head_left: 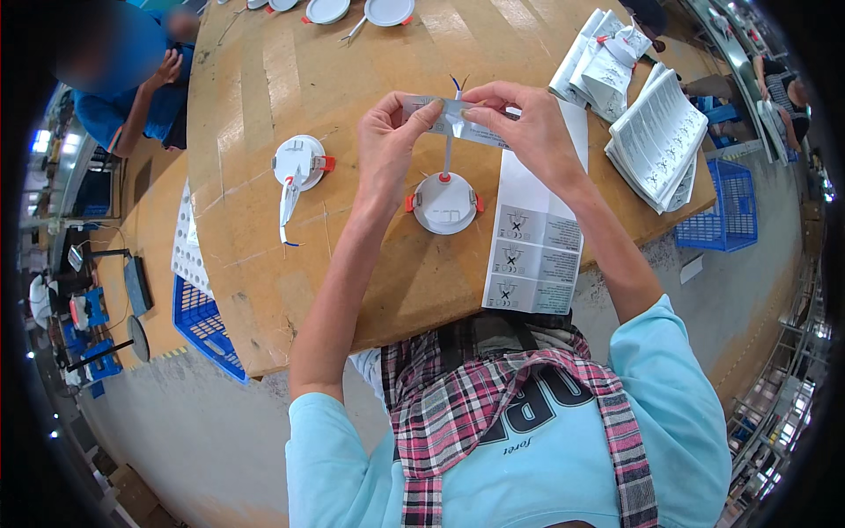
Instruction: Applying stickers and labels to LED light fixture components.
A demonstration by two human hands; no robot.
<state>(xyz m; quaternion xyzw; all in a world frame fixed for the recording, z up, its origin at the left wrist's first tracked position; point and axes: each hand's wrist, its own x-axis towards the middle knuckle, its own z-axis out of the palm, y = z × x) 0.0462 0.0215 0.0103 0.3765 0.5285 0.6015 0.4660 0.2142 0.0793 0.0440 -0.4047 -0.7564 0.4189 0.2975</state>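
My left hand (387, 136) and my right hand (526, 132) pinch a silver-grey printed label (484, 134) between them, thumbs on its face. It lies across the white cable (447, 157) of a round white downlight (444, 211). Blue and dark wire ends stick up beyond the label. This downlight rests on the table below my fingers, with red-tipped spring clips at both sides. To the left sits another white downlight (308, 176), a white wrap around its cable. Under my right forearm lies a long white sheet (532, 251) printed with label panels.
Printed leaflets (656, 136) are stacked at the table's right edge, with folded ones (607, 62) behind. More downlights (389, 11) lie at the far edge of the brown table (255, 255). Blue crates (723, 207) stand beside it. A person in blue (132, 88) is at the far left.
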